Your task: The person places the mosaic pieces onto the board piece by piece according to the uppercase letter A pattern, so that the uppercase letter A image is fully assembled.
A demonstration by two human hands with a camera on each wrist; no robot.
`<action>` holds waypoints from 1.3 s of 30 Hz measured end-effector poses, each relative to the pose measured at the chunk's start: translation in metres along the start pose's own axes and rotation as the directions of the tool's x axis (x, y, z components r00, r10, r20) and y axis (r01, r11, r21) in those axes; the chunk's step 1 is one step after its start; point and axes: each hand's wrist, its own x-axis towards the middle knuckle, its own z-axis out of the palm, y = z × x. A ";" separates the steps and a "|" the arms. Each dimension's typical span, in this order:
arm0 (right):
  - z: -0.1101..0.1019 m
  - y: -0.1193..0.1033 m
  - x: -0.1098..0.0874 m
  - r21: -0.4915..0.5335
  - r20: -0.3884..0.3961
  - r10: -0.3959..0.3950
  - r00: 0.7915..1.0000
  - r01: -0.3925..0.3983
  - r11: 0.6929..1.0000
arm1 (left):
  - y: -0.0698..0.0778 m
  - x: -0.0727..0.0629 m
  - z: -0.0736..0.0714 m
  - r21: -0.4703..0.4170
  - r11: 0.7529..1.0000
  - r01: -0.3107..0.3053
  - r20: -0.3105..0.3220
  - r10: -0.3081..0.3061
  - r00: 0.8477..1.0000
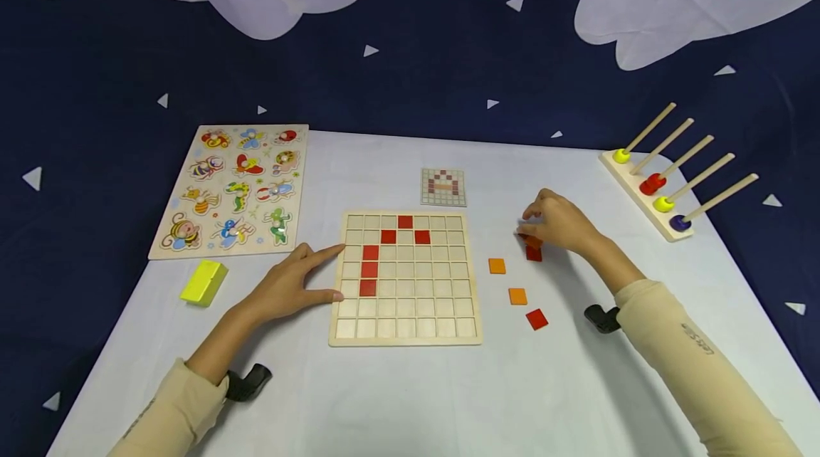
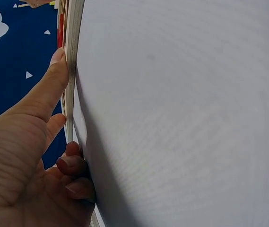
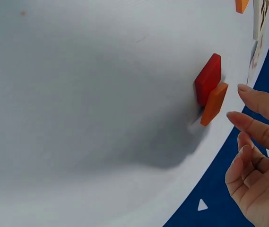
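My left hand (image 1: 282, 287) rests at the left edge of the wooden grid board (image 1: 406, 342), its index finger and thumb stretched to the rim and the other fingers curled below. Several red tiles (image 1: 369, 270) sit in the board's squares. To the right of the board, my right hand (image 1: 564, 224) hovers over an orange tile (image 3: 214, 105) that leans against a red tile (image 3: 208, 80). Thumb and index finger are apart in the right wrist view, with nothing between them. Two orange tiles (image 1: 497, 266) and another red tile (image 1: 537, 319) lie between this hand and the board.
A small pattern card (image 1: 443, 187) lies behind the board. At the back left is an insect peg puzzle (image 1: 301, 179), with a yellow block (image 1: 204, 283) in front of it. A wooden stand with upright pegs and coloured rings (image 1: 647, 193) is at the back right.
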 end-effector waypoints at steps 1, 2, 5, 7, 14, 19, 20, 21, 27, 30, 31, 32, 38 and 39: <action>0.000 0.001 0.000 0.001 0.003 0.005 1.000 -0.005 1.000 | 0.000 0.000 0.000 -0.001 1.000 0.000 -0.001 0.000 1.000; 0.000 0.002 0.000 0.001 0.007 0.010 1.000 -0.010 1.000 | -0.001 -0.001 0.000 -0.002 1.000 0.000 -0.002 0.000 1.000; 0.001 0.003 0.000 -0.005 0.011 0.015 1.000 -0.015 1.000 | -0.002 -0.001 0.000 -0.002 1.000 0.001 -0.004 -0.001 1.000; 0.001 0.003 0.001 -0.009 0.014 0.018 1.000 -0.017 1.000 | -0.002 -0.002 0.000 -0.005 1.000 0.002 -0.005 -0.002 1.000; 0.001 0.002 0.002 -0.018 0.049 0.036 0.998 -0.036 0.999 | -0.001 -0.002 0.001 -0.008 1.000 -0.006 -0.012 0.006 1.000; 0.004 0.004 0.002 -0.032 0.043 0.041 0.998 -0.040 0.999 | 0.001 -0.002 0.000 -0.008 1.000 -0.014 -0.017 0.014 1.000; 0.005 0.005 0.002 -0.029 0.041 0.039 0.998 -0.038 0.999 | 0.001 -0.002 0.000 -0.008 1.000 -0.014 -0.017 0.014 1.000; 0.006 0.005 0.002 -0.028 0.037 0.040 0.999 -0.039 0.999 | 0.001 -0.002 0.000 -0.007 1.000 -0.013 -0.017 0.013 1.000; 0.011 0.005 0.002 -0.037 -0.005 -0.012 1.000 0.012 0.999 | 0.000 -0.002 0.000 -0.007 1.000 -0.009 -0.011 0.009 1.000; 0.012 0.000 0.003 -0.033 -0.035 -0.048 0.998 0.047 0.998 | 0.000 -0.001 0.000 -0.008 1.000 -0.011 -0.009 0.011 1.000; 0.012 -0.002 0.004 -0.029 -0.046 -0.061 0.997 0.060 0.998 | 0.000 -0.001 0.001 -0.007 1.000 -0.011 -0.009 0.011 1.000; 0.012 -0.004 0.005 -0.027 -0.056 -0.074 0.996 0.073 0.997 | 0.000 -0.001 0.001 -0.007 1.000 -0.011 -0.009 0.011 1.000; 0.014 -0.026 0.009 -0.011 -0.079 -0.142 0.987 0.142 0.990 | 0.000 -0.002 0.001 -0.008 1.000 -0.011 -0.011 0.011 1.000; 0.014 -0.031 0.009 -0.009 -0.078 -0.155 0.985 0.155 0.988 | 0.000 -0.002 0.001 -0.008 1.000 -0.011 -0.011 0.011 1.000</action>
